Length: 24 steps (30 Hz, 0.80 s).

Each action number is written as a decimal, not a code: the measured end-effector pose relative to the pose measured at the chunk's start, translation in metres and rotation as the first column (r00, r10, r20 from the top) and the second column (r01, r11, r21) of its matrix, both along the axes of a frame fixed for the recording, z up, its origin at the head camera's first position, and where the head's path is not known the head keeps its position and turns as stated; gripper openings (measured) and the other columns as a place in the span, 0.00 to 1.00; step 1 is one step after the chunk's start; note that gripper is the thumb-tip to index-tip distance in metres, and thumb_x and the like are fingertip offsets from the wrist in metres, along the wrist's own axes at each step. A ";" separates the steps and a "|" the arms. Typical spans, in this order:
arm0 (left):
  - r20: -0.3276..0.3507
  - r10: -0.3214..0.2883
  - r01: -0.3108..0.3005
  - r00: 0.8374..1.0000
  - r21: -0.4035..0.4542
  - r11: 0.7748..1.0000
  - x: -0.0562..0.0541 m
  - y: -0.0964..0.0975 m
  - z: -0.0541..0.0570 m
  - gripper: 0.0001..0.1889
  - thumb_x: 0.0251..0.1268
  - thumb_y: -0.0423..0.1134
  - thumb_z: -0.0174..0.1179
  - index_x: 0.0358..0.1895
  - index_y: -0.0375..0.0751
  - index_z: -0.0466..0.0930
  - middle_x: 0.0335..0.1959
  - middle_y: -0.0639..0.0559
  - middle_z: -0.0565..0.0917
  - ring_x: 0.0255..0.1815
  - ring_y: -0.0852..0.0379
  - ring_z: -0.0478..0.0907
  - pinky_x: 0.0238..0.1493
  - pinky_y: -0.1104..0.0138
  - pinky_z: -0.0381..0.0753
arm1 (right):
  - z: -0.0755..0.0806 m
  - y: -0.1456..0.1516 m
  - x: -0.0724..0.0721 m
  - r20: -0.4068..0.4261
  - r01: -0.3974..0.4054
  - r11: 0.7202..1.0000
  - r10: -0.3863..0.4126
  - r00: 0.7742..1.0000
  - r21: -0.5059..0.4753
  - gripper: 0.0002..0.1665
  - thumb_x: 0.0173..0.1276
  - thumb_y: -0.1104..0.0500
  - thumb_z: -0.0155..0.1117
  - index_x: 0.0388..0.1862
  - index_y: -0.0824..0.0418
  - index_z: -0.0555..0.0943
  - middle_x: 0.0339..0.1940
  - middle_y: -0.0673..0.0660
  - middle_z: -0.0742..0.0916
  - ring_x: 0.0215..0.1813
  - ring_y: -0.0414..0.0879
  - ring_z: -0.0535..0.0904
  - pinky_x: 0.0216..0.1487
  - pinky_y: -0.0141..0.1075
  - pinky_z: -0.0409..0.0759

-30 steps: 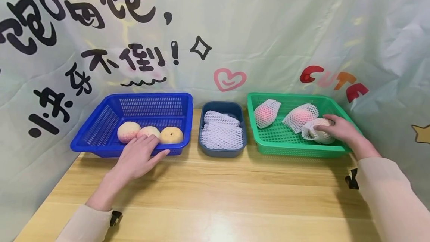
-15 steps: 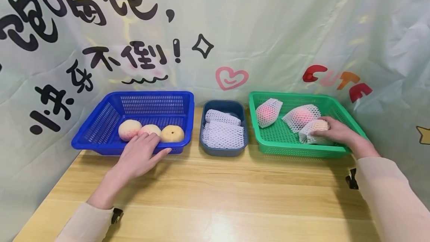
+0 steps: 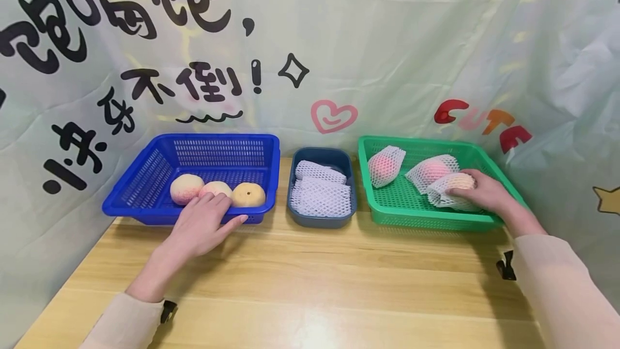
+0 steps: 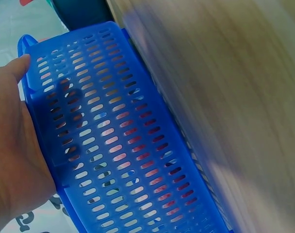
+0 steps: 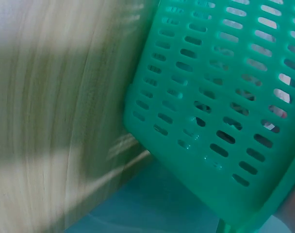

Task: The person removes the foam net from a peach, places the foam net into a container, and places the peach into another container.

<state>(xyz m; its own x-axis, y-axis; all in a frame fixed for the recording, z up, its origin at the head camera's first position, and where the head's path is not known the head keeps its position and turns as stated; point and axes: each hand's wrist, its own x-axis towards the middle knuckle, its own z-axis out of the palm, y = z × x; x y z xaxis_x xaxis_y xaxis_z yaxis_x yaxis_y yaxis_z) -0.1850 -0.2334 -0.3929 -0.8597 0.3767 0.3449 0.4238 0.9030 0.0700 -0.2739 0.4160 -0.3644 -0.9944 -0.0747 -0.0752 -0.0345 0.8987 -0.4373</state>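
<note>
My left hand reaches over the front rim of the blue basket, its relaxed fingers on the middle peach. On either side lie another peach and a yellow round fruit with a dark spot on top. In the green basket, my right hand grips a yellowish fruit in a white foam net, thumb in front. The net's loose end points left. Close behind it lies a net-wrapped peach. The wrist views show mostly the perforated basket walls, hiding the fingers.
Between the baskets stands a dark blue tub with several white foam nets. A second net-wrapped peach lies at the green basket's left. The wooden table runs up to a printed cloth backdrop.
My right hand has turned the netted fruit and shifted it slightly left, so its net now reaches the peach behind. The left hand stays in place.
</note>
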 end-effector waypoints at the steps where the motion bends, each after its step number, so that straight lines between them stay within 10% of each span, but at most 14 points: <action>1: -0.001 0.001 -0.001 1.000 0.001 1.000 0.000 0.000 0.000 0.22 0.75 0.63 0.57 0.38 0.46 0.78 0.36 0.52 0.80 0.44 0.47 0.76 0.46 0.51 0.73 | 0.000 0.000 0.001 -0.003 0.006 1.000 -0.006 1.000 -0.012 0.56 0.74 0.35 0.61 0.77 0.78 0.54 0.72 0.84 0.64 0.68 0.79 0.63 0.65 0.73 0.64; 17: 0.008 0.007 -0.007 1.000 0.005 1.000 0.003 0.001 0.002 0.23 0.75 0.63 0.56 0.38 0.45 0.78 0.36 0.53 0.80 0.45 0.46 0.76 0.49 0.48 0.74 | 0.014 -0.016 0.024 -0.132 0.088 0.971 -0.120 0.984 -0.223 0.55 0.76 0.36 0.58 0.81 0.74 0.49 0.71 0.80 0.66 0.64 0.72 0.66 0.57 0.63 0.69; 24: 0.013 0.012 -0.012 1.000 -0.009 1.000 0.002 0.002 0.001 0.24 0.75 0.64 0.56 0.39 0.44 0.78 0.37 0.51 0.81 0.45 0.45 0.76 0.49 0.48 0.74 | 0.020 -0.037 0.038 -0.212 0.097 0.950 -0.164 0.963 -0.296 0.53 0.76 0.37 0.60 0.83 0.68 0.51 0.71 0.76 0.68 0.63 0.68 0.67 0.49 0.44 0.68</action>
<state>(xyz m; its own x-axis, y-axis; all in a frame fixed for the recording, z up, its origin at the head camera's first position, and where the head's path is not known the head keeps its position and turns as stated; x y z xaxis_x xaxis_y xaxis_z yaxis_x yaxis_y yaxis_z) -0.1834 -0.2313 -0.3921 -0.8684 0.3693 0.3308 0.4121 0.9086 0.0675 -0.2362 0.3785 -0.3442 -0.9841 0.0723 0.1624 -0.0553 0.7439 -0.6660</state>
